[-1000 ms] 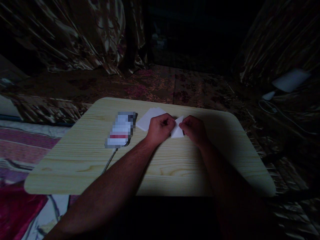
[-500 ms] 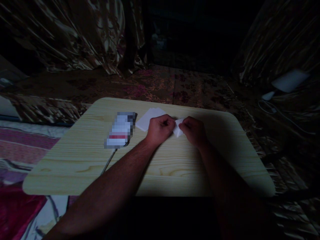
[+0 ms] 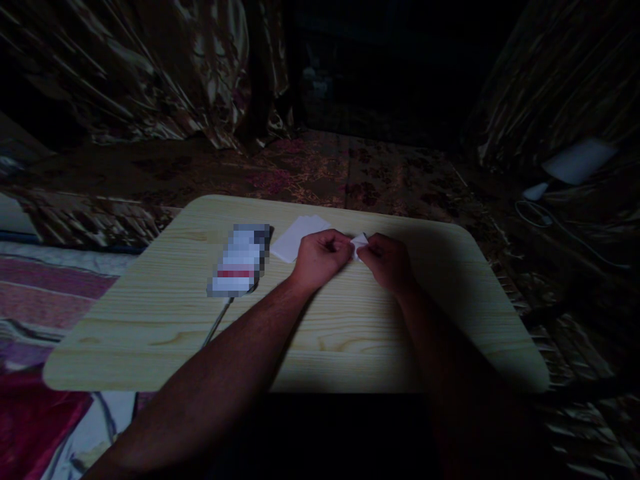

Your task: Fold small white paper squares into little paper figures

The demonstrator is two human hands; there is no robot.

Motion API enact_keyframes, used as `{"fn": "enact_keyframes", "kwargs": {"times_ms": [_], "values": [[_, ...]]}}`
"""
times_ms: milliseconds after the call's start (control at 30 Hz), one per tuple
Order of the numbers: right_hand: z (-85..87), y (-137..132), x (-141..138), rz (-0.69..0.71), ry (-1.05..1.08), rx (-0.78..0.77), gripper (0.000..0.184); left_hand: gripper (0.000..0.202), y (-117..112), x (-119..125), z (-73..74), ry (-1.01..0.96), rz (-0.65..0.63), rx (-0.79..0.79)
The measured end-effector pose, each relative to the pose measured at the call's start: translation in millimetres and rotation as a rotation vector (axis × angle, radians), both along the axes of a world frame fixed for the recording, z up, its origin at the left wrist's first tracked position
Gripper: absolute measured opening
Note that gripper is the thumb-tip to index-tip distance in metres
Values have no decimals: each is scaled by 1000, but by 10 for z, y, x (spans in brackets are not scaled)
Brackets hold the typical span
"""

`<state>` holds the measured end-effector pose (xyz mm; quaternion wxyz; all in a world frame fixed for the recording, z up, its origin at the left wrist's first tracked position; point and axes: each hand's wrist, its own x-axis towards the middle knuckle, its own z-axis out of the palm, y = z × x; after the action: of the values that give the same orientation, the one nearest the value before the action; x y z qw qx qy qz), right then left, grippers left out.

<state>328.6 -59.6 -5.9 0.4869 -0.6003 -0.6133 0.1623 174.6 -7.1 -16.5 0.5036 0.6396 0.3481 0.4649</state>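
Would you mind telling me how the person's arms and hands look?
The left hand and right hand wear no gloves; no watch or bracelet shows. The left forearm looks bare; the right forearm fades into shadow, so a sleeve there is unclear.

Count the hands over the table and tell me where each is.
2. The left hand holds one side of the small white paper, nearer the white sheets; the right hand holds its other side. No other hand shows.

A pale wood-grain table with rounded corners spreads below the left hand's grip. White paper sheets, slightly fanned, lie just beyond it to the left; farther left rests a pixelated phone, a cable trailing from its near end.
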Motion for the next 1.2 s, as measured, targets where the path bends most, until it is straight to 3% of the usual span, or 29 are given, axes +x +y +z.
{"fn": "enact_keyframes", "kwargs": {"times_ms": [667,867,1067,1200], "values": [[-11,2,-4,7,-44,-28,31,23,-11,31,25,-84,-10,-95],[-9,3,-4,5,-85,-30,34,21,13,70,-54,-94,26,-48],[-59,4,-47,0,-12,-39,31,20,5,55,-40,-22,119,53],[-44,-13,-64,-92,67,73,23,19,3,28,-22,53,201,147]]}}
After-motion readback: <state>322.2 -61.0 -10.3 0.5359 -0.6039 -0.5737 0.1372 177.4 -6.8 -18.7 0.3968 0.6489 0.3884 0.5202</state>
